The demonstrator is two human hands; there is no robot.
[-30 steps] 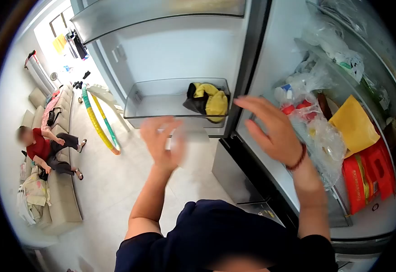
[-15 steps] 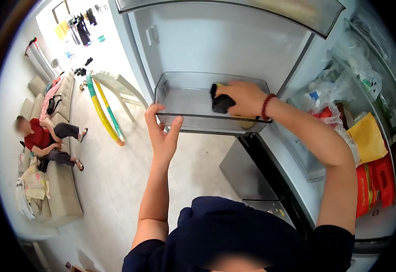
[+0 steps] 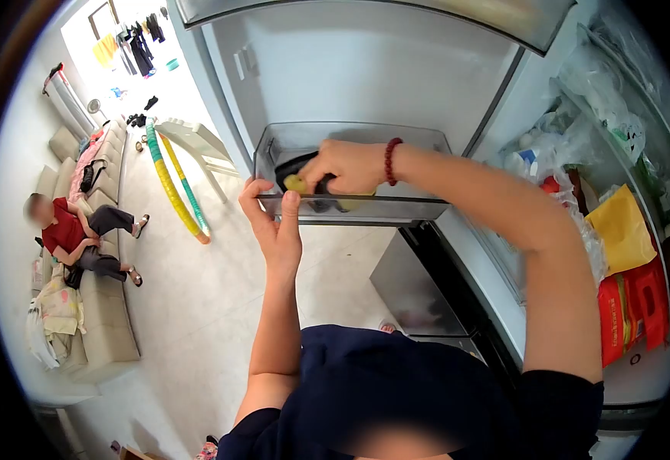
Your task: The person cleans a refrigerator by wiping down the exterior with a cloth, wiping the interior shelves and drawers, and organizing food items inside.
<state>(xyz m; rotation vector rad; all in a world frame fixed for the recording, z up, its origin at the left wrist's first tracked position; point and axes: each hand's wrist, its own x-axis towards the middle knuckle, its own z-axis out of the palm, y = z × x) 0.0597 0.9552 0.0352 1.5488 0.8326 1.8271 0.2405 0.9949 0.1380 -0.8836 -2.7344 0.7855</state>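
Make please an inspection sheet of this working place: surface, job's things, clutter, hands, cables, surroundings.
Surface: door bin, transparent, in an open refrigerator door.
Job's things: dark-and-yellow cloth inside the bin, partly covered.
Clutter: plastic bags, yellow packet, red package at right.
Hands: left hand appears to touch the bin's left front corner; right hand holds the cloth.
Cables: nothing seen.
Surroundings: seated person on sofa; hoop near white chair.
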